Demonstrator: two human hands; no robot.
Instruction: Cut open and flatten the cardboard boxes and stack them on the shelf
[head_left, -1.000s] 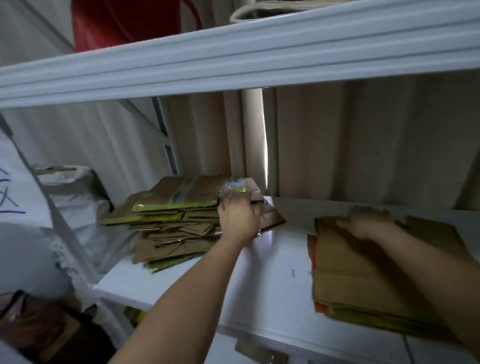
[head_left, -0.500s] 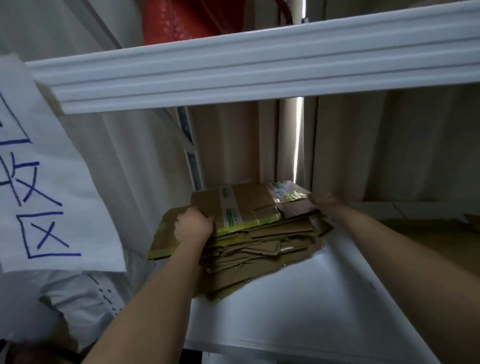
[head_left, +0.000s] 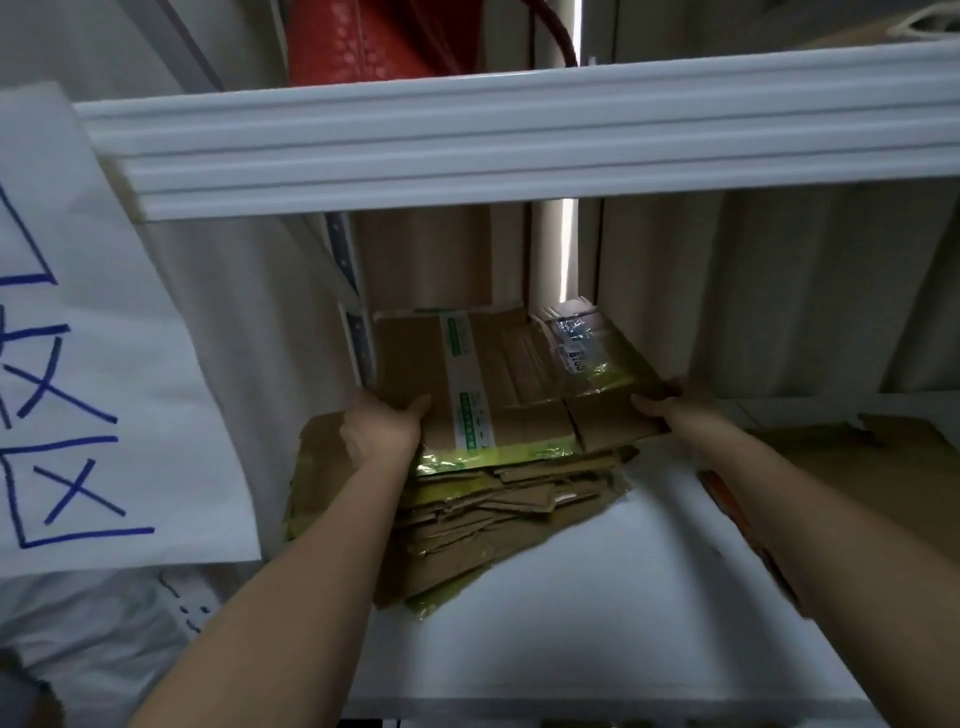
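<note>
Flattened cardboard gripped at opposite edges by left hand and right hand.

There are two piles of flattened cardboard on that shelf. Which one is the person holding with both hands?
The left pile, topped by a sheet with a green-printed tape strip. The left hand and right hand grip its sides. The right pile lies untouched.

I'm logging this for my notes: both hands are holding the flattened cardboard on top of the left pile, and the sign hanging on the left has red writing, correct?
Not quite. The head view shows the sign has blue writing, not red. The rest stands: the left hand and right hand hold the top cardboard on the left pile.
</note>
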